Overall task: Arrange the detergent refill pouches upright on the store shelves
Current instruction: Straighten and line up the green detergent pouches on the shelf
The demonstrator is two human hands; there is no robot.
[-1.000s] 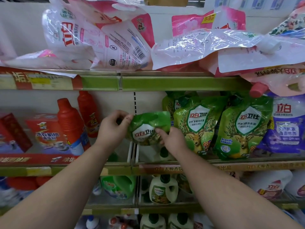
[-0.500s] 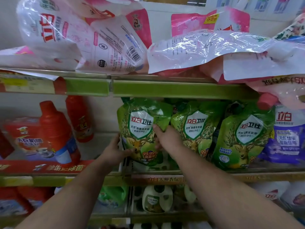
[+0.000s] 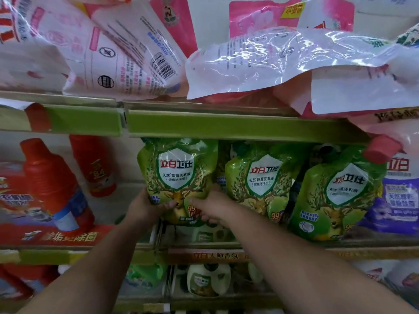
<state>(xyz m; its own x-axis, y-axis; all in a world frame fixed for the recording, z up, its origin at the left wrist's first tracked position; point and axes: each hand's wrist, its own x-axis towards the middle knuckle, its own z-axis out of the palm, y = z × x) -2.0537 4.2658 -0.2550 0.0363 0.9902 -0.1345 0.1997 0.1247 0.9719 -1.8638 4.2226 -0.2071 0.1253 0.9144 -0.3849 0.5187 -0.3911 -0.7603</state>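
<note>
- The green pouch (image 3: 178, 177) now stands upright at the left end of the green row on the middle shelf (image 3: 226, 244); a second ago it was folded over and held out in front of that shelf.
- Half a second ago the left hand (image 3: 147, 206) sat lower at the pouch's bottom corner; now it grips the lower left edge, thumb curled across the front.
- The right hand (image 3: 209, 207) has slid from the pouch's right side down to its lower right, fingers curled onto the front and pinching it.
- The pouch's top now nearly touches the green shelf edge (image 3: 226, 126) above, and its right side is just beside the next green pouch (image 3: 258, 182).
- A third green pouch (image 3: 335, 200) leans a little to the right, against a purple pouch (image 3: 399, 196) that the frame's edge cuts off.
- The held pouch's bottom edge is hidden behind both hands, so I cannot tell whether it rests on the shelf.
- Pink and white pouches (image 3: 118, 53) lie slumped on the top shelf, their tops cropped.
- Red bottles (image 3: 52, 186) at left are blurred; their labels are hard to read.
</note>
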